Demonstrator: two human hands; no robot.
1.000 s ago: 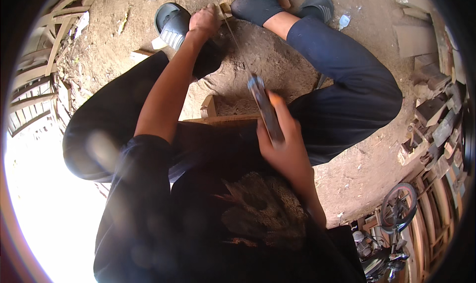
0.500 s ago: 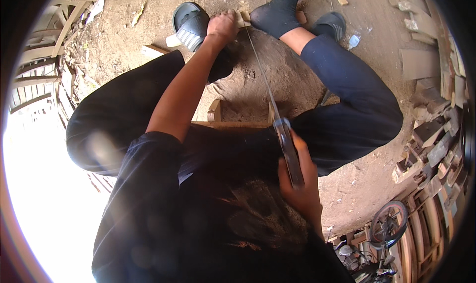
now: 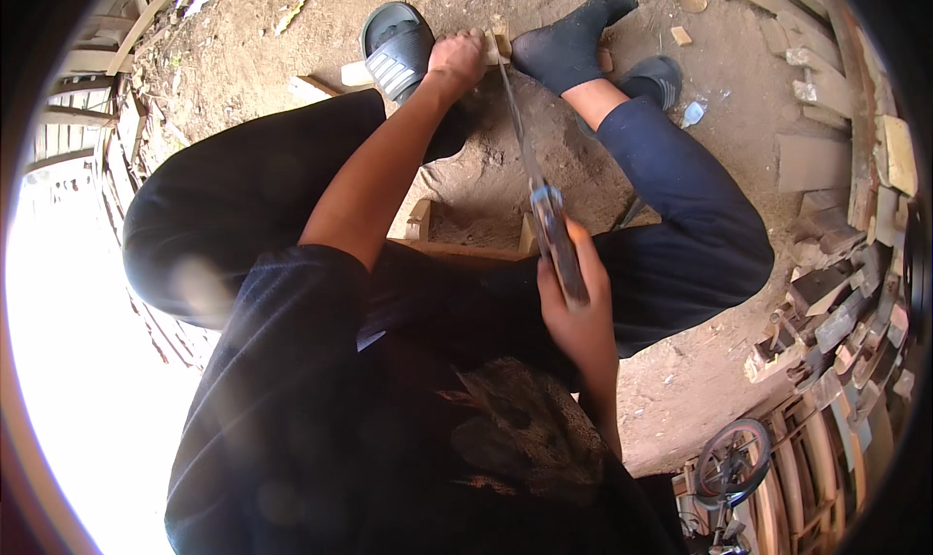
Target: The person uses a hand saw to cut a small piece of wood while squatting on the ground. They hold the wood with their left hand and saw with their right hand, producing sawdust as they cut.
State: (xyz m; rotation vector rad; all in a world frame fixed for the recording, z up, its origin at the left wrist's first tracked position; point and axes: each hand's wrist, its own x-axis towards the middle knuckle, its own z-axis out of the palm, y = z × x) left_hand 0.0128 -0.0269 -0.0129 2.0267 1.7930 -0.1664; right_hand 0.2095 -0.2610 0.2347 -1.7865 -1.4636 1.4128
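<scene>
Seated on bare dirt ground (image 3: 486, 181), knees spread, viewed from above.

Left hand (image 3: 457, 57): arm extended forward, fist closed on a small pale wooden block (image 3: 501, 45). Block position: on the ground at the far end of the reach, wedged between the grey slide sandal with white stripes (image 3: 397, 45) on the left foot and the black-socked right foot (image 3: 569, 40). Sock toes touching or just beside the block.

Right hand (image 3: 573, 307): drawn back near the torso, fingers wrapped around the dark handle of a long narrow-bladed handsaw (image 3: 535, 181). Blade running forward from the handle, tip meeting the wooden block just beside the left fist.

Hands well apart, joined only by saw and block.

Surroundings: open-topped wooden frame (image 3: 466, 244) on the ground between the legs; second dark sandal (image 3: 653, 74) beside the socked foot; stacked timber offcuts (image 3: 846, 166) along the right; small wheel (image 3: 731, 463) at lower right.
</scene>
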